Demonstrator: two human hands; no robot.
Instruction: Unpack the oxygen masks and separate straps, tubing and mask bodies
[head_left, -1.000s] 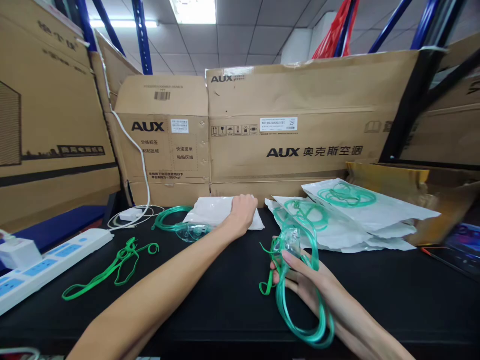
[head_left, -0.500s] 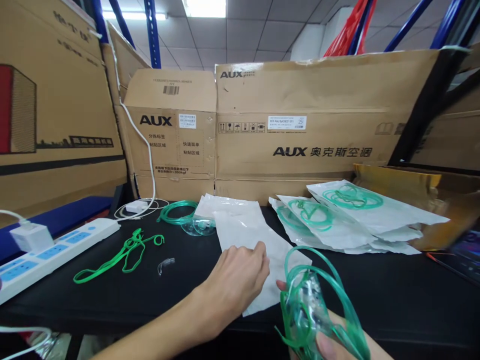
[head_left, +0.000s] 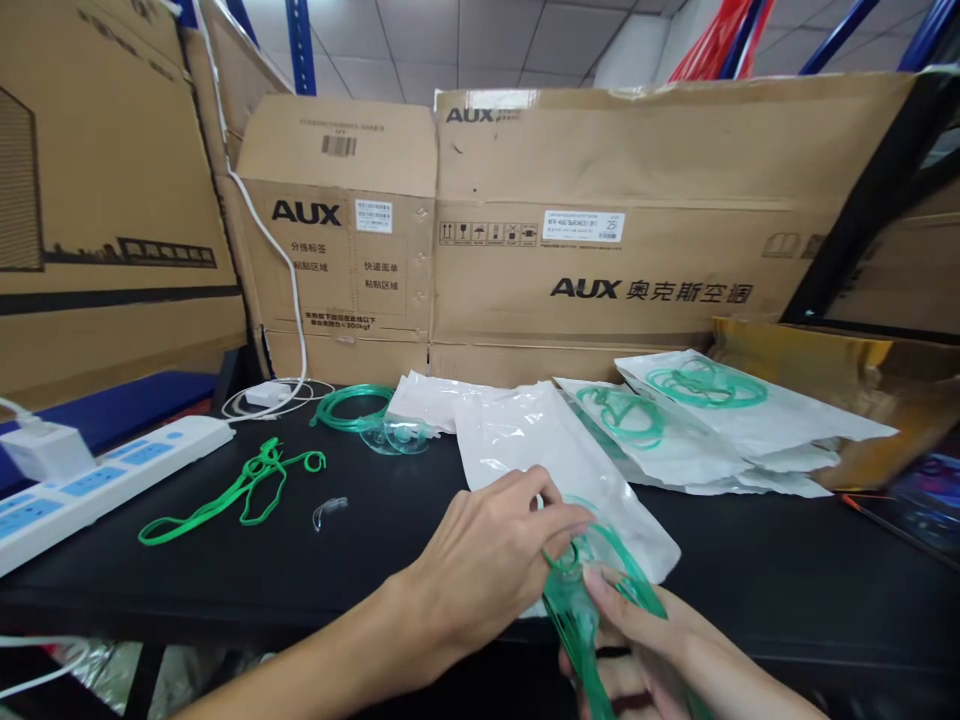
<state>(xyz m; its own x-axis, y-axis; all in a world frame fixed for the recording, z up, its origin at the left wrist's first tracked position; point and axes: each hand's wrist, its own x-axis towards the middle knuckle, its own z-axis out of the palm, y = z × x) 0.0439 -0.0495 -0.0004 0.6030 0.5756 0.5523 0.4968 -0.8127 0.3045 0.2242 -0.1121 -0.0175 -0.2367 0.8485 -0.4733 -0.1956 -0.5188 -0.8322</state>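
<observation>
My left hand [head_left: 487, 560] is low in front of me, and its fingers [head_left: 559, 520] are closed in a pinch on the near edge of a white plastic pouch [head_left: 555, 460]. The pouch lies slanted on the black tabletop [head_left: 300, 570] and runs away from these fingers toward the far side. My right hand [head_left: 660, 650] is just beside the left one, lower and nearer to me. Its fingers [head_left: 622, 600] are curled around a bundle of green tubing [head_left: 577, 610] with a clear mask part, which touches the pouch opening. How tight this grip is I cannot tell, because the hand is partly cut by the picture edge.

To the right of my fingers, farther away, a stack of filled pouches [head_left: 720, 420] rests on the tabletop, with green coils inside. Beyond my left fingers lies another coil of tubing with a mask [head_left: 375, 420], next to more empty pouches [head_left: 435, 398]. Well to the left of them lie a green strap [head_left: 240, 490], a small clear piece [head_left: 328, 510] and a white power strip [head_left: 105, 485]. Cardboard boxes [head_left: 600, 220] stand behind everything.
</observation>
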